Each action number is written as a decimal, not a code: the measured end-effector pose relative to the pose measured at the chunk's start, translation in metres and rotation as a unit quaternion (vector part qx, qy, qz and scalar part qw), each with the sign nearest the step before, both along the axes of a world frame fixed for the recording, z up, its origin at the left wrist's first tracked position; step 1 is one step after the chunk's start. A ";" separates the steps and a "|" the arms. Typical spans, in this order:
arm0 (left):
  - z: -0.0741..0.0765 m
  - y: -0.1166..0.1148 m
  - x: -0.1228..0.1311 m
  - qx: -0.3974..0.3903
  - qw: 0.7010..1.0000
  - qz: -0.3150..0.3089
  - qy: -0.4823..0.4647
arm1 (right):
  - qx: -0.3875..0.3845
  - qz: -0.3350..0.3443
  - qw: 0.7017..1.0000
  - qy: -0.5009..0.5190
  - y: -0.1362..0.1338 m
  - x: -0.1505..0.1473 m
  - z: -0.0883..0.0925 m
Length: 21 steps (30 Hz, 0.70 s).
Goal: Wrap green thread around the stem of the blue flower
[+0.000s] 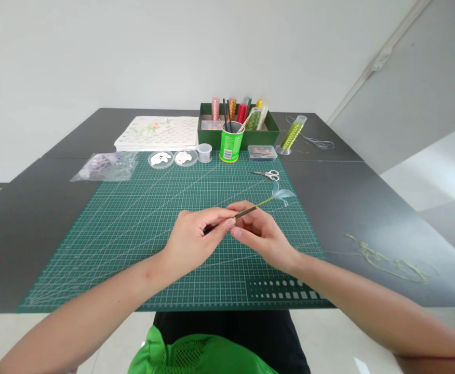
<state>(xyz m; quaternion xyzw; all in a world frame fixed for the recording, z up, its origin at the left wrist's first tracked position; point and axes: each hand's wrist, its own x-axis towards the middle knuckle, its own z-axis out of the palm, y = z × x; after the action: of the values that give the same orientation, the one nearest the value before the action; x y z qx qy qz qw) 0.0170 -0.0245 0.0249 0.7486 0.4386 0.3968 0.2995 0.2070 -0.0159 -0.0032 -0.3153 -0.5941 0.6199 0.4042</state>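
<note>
Over the mat (134, 218), the left hand (194, 234) pinches a dark stick (246, 212) beside a flower (282, 194), probably light and fragile, best held by its stem (265, 201); whether the right hand (265, 236) grips, I can't tell.

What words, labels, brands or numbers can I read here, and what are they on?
No text can be read for certain.
Green can: printed lettering and a barcode label, too small and blurred to read.
Green cutting mat: grid lines and punched-looking shapes; any edge numbers are too small to read.
Dark stick in the left hand: no writing visible.
</note>
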 end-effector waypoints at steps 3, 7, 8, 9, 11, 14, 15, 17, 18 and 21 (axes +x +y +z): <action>-0.003 -0.001 0.002 -0.004 1.000 0.008 -0.003 | 0.001 -0.093 0.996 -0.007 -0.003 -0.002 0.000; -0.005 -0.001 0.003 -0.016 1.000 0.020 -0.009 | -0.029 -0.142 0.989 0.011 -0.003 -0.006 -0.001; -0.005 -0.002 0.004 -0.020 0.999 0.026 -0.012 | -0.037 -0.149 0.988 0.016 -0.003 -0.007 -0.002; -0.006 -0.002 0.004 -0.025 0.999 0.030 -0.014 | -0.043 -0.154 0.987 0.020 -0.003 -0.008 -0.002; -0.006 -0.002 0.005 -0.037 0.998 0.039 -0.015 | -0.049 -0.159 0.986 0.032 -0.002 -0.008 -0.002; -0.007 -0.002 0.005 -0.048 0.998 0.040 -0.016 | -0.043 -0.161 0.984 0.055 0.000 -0.007 -0.001; -0.007 -0.001 0.005 -0.048 0.998 0.038 -0.020 | -0.039 -0.161 0.984 0.062 0.000 -0.007 -0.001; -0.008 -0.001 0.004 -0.044 0.998 0.033 -0.026 | -0.031 -0.156 0.985 0.073 0.002 -0.006 0.001; -0.009 0.000 0.003 -0.039 0.998 0.031 -0.028 | -0.029 -0.152 0.985 0.076 0.003 -0.005 0.001; -0.009 0.000 0.003 -0.015 0.999 0.021 -0.028 | -0.027 -0.141 0.986 0.082 0.004 -0.004 0.002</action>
<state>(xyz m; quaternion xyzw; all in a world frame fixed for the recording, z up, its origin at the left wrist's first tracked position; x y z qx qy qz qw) 0.0197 -0.0247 0.0154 0.7232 0.4514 0.4172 0.3150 0.2026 -0.0122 -0.0008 -0.3552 -0.4916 0.5961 0.5261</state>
